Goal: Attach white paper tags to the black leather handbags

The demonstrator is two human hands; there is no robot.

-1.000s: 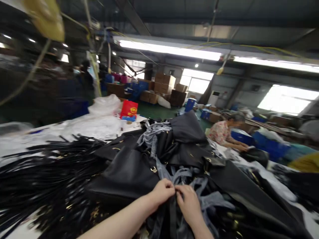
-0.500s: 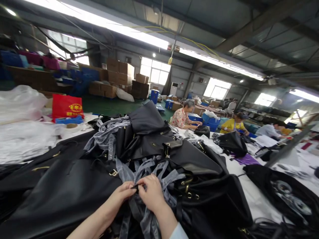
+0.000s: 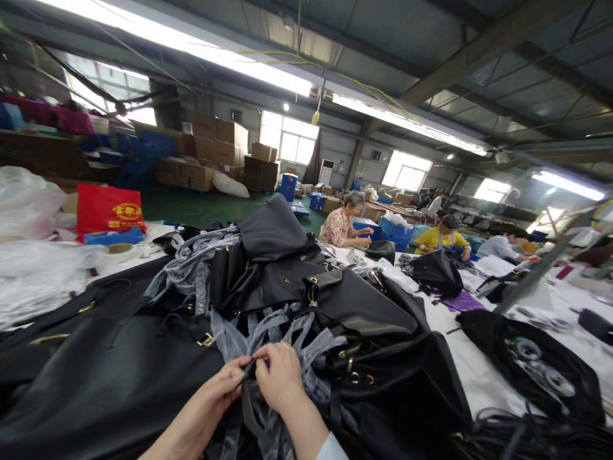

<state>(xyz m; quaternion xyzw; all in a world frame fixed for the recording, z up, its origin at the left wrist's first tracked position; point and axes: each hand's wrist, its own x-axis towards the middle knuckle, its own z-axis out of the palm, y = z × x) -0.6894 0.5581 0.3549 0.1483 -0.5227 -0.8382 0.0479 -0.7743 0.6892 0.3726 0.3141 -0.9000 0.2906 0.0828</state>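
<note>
My left hand (image 3: 233, 377) and my right hand (image 3: 279, 374) meet at the front of the bag pile. Both are closed, pinching one black strap (image 3: 249, 368) between their fingertips. Around and below them lie straps wrapped in translucent film (image 3: 268, 415), several fanning out past my knuckles. To the left spreads a large black bag (image 3: 129, 370) with a gold buckle (image 3: 206, 340) close to my left hand. On the right, another black bag (image 3: 402, 383) shows gold rings and clasps. The strap's lower part is hidden among the wrapped straps.
More black bags (image 3: 272, 230) heap up ahead. At left stand a red bag (image 3: 109, 211), a tape roll (image 3: 119, 249) and white plastic wrap (image 3: 38, 281). A black bag with rolls on it (image 3: 550, 364) lies right. Other people (image 3: 342, 223) sit at the table further off.
The view has shifted slightly, so the scene sits a little further left. My hands stay together on the strap, and more of its black end shows between my fingers.
</note>
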